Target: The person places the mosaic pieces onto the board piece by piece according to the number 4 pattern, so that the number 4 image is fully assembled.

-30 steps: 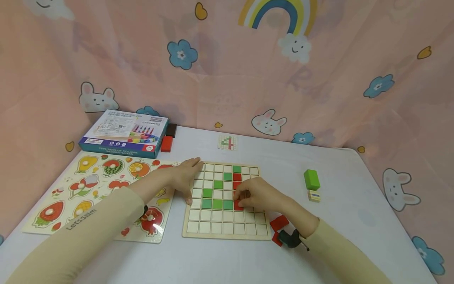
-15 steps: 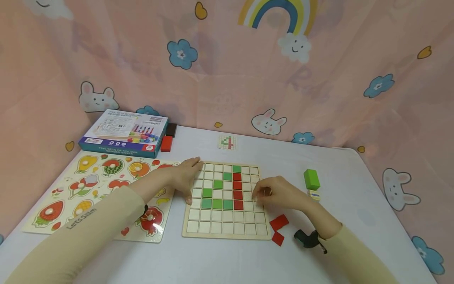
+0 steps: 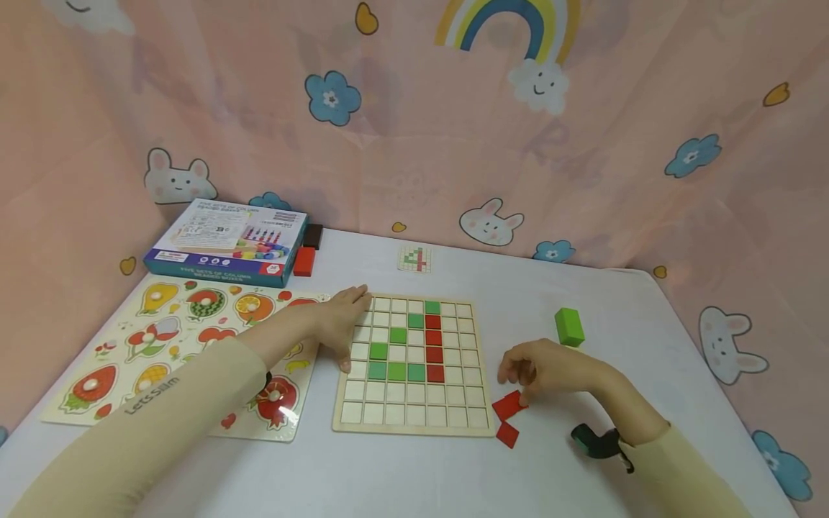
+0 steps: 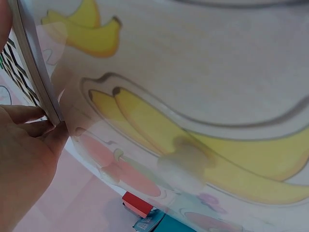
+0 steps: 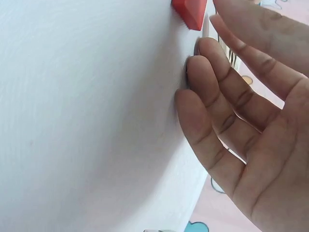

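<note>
My left hand (image 3: 337, 324) rests along the left edge of a wooden grid board (image 3: 414, 432), thumb and fingers spread apart. In the left wrist view its fingertips (image 4: 36, 126) touch the board's edge. Green tiles (image 3: 397, 372) and a column of red tiles (image 3: 435, 355) fill some of the board's squares. Right of the board, my right hand (image 3: 553, 368) has loosely bent fingers with nothing between them. Its thumb tip is at the loose red tiles (image 3: 507, 406); a single red tile (image 3: 508, 434) lies just below. The right wrist view catches a red tile (image 5: 191, 12) beyond the fingers.
A fruit puzzle board (image 3: 194, 430) lies left, under my left forearm. Behind it are a game box (image 3: 223, 244), a red block (image 3: 304, 262) and a black block (image 3: 314, 237). A small pattern card (image 3: 414, 260) lies behind the grid. A green block (image 3: 569, 327) stands right.
My right hand has left the red column and moved right and nearer to me, over to the loose red tiles. The column's lowest red tile now shows fully. The left hand stays put.
</note>
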A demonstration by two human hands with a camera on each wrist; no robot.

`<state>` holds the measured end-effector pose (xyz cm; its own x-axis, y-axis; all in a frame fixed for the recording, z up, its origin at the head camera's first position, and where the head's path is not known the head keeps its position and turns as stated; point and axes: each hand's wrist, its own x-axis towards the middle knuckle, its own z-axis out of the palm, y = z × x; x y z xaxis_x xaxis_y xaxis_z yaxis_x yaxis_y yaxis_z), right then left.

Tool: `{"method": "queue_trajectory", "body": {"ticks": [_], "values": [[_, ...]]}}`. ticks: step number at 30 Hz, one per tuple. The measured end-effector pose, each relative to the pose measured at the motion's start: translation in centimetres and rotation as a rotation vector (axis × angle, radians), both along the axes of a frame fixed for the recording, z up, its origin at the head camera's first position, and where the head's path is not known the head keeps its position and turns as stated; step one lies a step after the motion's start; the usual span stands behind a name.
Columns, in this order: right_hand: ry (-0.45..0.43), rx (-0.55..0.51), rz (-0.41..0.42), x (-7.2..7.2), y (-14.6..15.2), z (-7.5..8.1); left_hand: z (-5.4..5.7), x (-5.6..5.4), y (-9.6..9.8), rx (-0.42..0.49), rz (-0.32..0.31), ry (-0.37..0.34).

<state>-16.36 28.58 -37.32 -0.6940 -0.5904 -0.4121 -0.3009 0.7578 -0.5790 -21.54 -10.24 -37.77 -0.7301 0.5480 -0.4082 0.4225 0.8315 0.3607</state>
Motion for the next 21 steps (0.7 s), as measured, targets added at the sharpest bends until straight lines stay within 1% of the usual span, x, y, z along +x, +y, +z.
{"method": "queue_trajectory", "body": {"ticks": [3, 5, 11, 16, 21], "values": [[-0.024, -0.009, 0.016, 0.08, 0.21, -0.15, 0.02, 0.02, 0.00, -0.005, -0.003, 0.006], [-0.023, -0.018, 0.033, 0.08, 0.25, -0.27, 0.03, 0.03, 0.01, -0.008, -0.005, 0.010], [0.042, 0.010, 0.064, -0.11, 0.23, -0.26, 0.07, 0.04, 0.01, -0.006, -0.004, 0.010], [0.058, 0.025, 0.050, -0.23, 0.26, -0.28, 0.08, 0.11, -0.07, -0.006, -0.004, 0.009], [0.078, -0.009, 0.022, -0.39, 0.41, -0.41, -0.01, 0.02, -0.02, -0.008, -0.008, 0.015]]}}
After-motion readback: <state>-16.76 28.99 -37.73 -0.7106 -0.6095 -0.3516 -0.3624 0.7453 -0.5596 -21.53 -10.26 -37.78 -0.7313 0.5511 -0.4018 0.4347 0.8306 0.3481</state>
